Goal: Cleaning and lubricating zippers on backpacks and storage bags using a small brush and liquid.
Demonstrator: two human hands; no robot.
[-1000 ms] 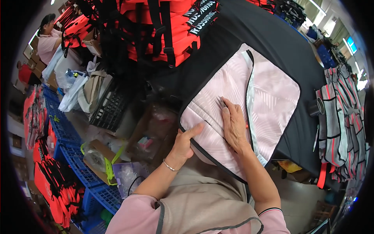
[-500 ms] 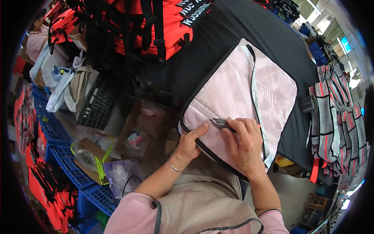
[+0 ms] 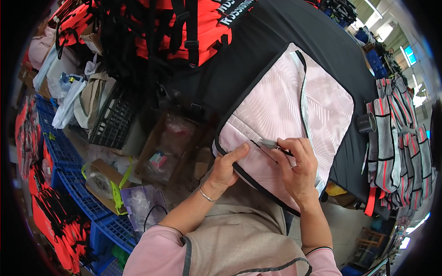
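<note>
A pale pink patterned fabric bag panel (image 3: 271, 103) with black edge binding lies tilted across the black-covered table. A dark zip-like strip (image 3: 302, 87) runs over its right part. My left hand (image 3: 224, 171) pinches the panel's lower left edge, thumb on top and fingers hidden beneath. In my right hand (image 3: 298, 168) are small thread snips (image 3: 269, 143), held above the lower part of the panel with the blades pointing left. Just under the blades, a short dark line (image 3: 262, 150) shows on the pink cloth, by a stitched seam.
Orange-red bags with black straps (image 3: 184, 41) are piled at the far left of the black table cover (image 3: 258, 34). A dark metal cup (image 3: 366, 123) stands at the right edge, beside stacked grey strips (image 3: 386, 142). Blue crates (image 3: 76, 184) and an open carton (image 3: 152, 147) sit left.
My right hand and the snips have shifted slightly right, off the seam, uncovering the dark line on the cloth. My left hand keeps its hold on the edge.
</note>
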